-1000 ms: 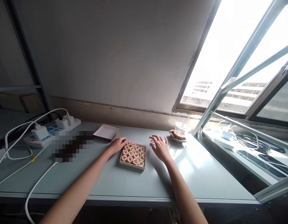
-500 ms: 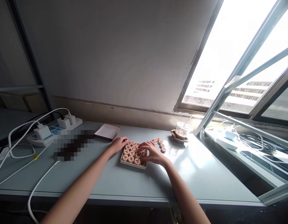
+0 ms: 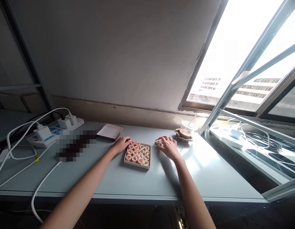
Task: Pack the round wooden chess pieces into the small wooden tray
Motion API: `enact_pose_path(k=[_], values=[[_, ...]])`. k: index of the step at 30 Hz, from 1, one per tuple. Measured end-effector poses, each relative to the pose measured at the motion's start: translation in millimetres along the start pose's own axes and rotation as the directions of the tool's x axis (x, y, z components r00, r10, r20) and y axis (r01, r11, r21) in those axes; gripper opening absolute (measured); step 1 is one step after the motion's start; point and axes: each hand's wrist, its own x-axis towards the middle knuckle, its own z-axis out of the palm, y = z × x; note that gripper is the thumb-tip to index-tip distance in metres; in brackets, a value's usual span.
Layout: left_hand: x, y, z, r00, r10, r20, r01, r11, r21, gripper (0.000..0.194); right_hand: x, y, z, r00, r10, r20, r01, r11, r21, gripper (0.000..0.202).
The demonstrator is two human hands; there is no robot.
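A shallow open box [image 3: 137, 164] lies on the desk with rows of round wooden xiangqi pieces [image 3: 135, 152] in it, marked in red or black characters. My left hand [image 3: 122, 144] is at the box's far left corner, its bent fingers closed against the edge. To the right of the box, my right hand [image 3: 169, 147] reaches over a few loose xiangqi pieces [image 3: 160, 145], fingers spread and pointing down. Its palm and fingers cover some of those pieces, and I see none lifted.
The box lid [image 3: 110, 131] lies inside up behind my left hand. A plastic cup with a straw [image 3: 188, 126] stands on a brown holder [image 3: 183, 136] at the back right. Power strips [image 3: 39, 142] and white cables [image 3: 43, 181] occupy the left side.
My right hand has moved from over the box to the loose pieces on its right. Pieces it was covering in the box now show. My left hand stays at the corner.
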Motion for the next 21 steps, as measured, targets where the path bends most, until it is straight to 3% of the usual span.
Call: enact_pose_path(k=[6, 13, 21], values=[[-2.1, 4.1, -1.7, 1.000, -0.016, 0.010, 0.016, 1.000, -0.010, 0.035, 2.3, 2.6, 7.2, 0.997, -0.082, 0.006, 0.082, 0.996, -0.028, 0.026], [-2.7, 4.6, -2.0, 1.000, -0.019, 0.023, 0.019, 1.000, -0.018, 0.036, 3.0, 3.0, 3.8, 0.999, -0.011, -0.041, 0.009, 0.999, -0.049, 0.026], [-3.6, 7.1, -3.0, 0.999, -0.019, 0.028, 0.019, 1.000, -0.014, 0.035, 2.1, -1.9, 1.1, 0.998, -0.059, -0.012, 0.058, 0.997, -0.044, 0.024]])
